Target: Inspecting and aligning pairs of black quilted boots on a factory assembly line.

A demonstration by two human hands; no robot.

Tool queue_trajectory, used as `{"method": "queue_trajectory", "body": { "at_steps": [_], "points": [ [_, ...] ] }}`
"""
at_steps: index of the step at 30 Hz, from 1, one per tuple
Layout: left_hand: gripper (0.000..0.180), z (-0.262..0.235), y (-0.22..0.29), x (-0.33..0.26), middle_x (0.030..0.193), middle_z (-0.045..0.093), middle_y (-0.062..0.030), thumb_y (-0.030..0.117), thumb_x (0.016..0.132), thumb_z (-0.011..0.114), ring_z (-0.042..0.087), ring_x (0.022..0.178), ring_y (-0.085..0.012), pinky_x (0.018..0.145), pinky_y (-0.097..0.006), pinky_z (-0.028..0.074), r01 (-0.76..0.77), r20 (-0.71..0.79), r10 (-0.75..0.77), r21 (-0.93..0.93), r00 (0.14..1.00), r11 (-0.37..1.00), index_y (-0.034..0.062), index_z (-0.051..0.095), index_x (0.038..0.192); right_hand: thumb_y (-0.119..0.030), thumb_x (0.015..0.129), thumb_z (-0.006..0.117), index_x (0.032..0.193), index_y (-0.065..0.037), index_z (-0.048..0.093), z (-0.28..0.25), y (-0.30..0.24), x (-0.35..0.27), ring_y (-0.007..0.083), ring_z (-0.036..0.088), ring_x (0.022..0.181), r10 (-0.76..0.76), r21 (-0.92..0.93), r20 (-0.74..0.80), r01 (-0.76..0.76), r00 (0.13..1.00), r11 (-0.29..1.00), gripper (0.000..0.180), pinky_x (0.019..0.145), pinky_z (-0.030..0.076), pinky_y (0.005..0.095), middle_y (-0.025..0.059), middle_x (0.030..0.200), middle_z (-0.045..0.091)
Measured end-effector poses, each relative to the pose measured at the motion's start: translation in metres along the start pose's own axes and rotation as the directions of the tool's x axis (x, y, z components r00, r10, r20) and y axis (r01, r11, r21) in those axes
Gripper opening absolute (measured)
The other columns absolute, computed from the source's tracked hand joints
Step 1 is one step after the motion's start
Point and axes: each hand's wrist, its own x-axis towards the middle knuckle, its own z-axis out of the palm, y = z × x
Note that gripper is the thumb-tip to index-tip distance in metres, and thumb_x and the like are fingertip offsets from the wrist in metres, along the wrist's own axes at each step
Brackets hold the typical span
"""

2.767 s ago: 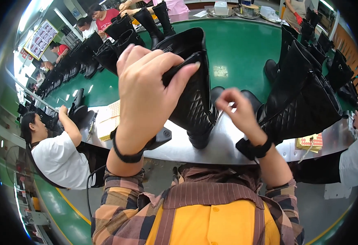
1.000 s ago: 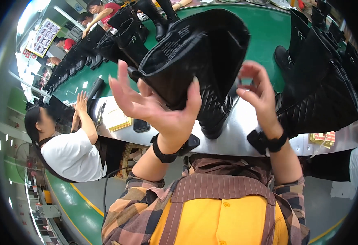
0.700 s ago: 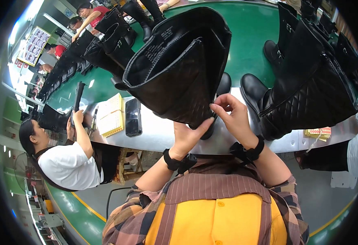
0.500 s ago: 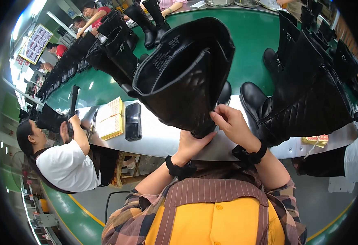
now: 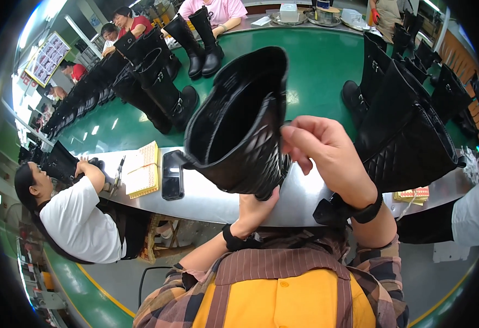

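Note:
A tall black boot (image 5: pixel 233 170) with a quilted shaft stands before me, its wide top opening tilted up at me. My left hand (image 5: pixel 254 211) is wrapped round its lower part from the near side; the boot hides most of those fingers. My right hand (image 5: pixel 332 158) is raised at the shaft's right edge, thumb and forefinger pinched together against it. What lies in that pinch is too small to make out. Close by on the right stands another quilted black boot (image 5: pixel 406 145), with a zip along its side.
Left of the boot, a black phone (image 5: pixel 172 175), a bundle of yellow paper slips (image 5: pixel 144 170) and a pen (image 5: pixel 119 171) lie on the metal table edge (image 5: pixel 207 203). Buckled boots (image 5: pixel 168 90) stand on the green surface (image 5: pixel 305 65). A co-worker in white (image 5: pixel 84 221) sits at left.
My right hand has moved upward along the boot's right side, still pinched. The boot has shifted slightly left and turned a little. My left hand keeps its hold low on it.

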Motion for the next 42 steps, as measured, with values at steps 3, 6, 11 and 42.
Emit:
{"method": "queue_trajectory", "body": {
  "at_steps": [3,6,11,42],
  "points": [
    [0.033,-0.001,0.001,0.001,0.099,0.07,-0.0145,0.009,0.074,0.076,0.067,0.094,-0.0283,0.085,-0.036,0.049,0.014,-0.026,-0.014,-0.026,1.0,1.0,-0.0003,0.067,0.105,-0.02,0.096,0.058,0.08,-0.001,0.062,0.007,-0.008,0.006,0.0038,0.05,0.051,0.036,-0.066,0.016,-0.035,0.999,0.997,0.026,0.047,0.041,0.0188,-0.0007,0.067,0.058],
    [0.033,-0.003,0.001,0.002,0.101,0.07,-0.0149,0.01,0.075,0.075,0.066,0.097,-0.028,0.087,-0.036,0.049,0.08,-0.014,-0.082,-0.084,0.997,0.993,-0.0003,0.067,0.105,-0.022,0.097,0.056,0.082,0.0,0.063,0.011,-0.019,0.01,0.0056,0.053,0.052,0.142,-0.072,-0.053,-0.146,0.988,0.987,0.027,0.049,0.043,0.02,0.0005,0.069,0.059],
    [0.032,0.0,0.001,-0.001,0.101,0.07,-0.0146,0.011,0.076,0.075,0.066,0.096,-0.0288,0.086,-0.037,0.049,0.049,0.063,-0.048,-0.009,0.997,0.999,-0.0003,0.067,0.104,-0.021,0.099,0.054,0.082,-0.001,0.061,0.003,-0.049,-0.002,0.0048,0.052,0.051,-0.122,0.077,0.037,0.119,0.992,0.99,0.027,0.048,0.042,0.0178,0.0008,0.068,0.058],
    [0.055,0.016,0.068,0.023,0.099,0.042,-0.0102,0.015,0.071,0.081,0.049,0.071,-0.0215,0.058,-0.03,0.043,-0.839,-0.252,0.859,0.216,0.446,0.499,0.0056,0.044,0.112,-0.012,0.07,0.087,0.152,-0.006,0.009,-0.108,-0.006,-0.124,0.028,0.044,0.128,-0.836,-0.751,-0.298,0.427,0.461,0.504,0.113,0.107,0.04,0.0402,0.017,0.15,0.026]
  ]
}}
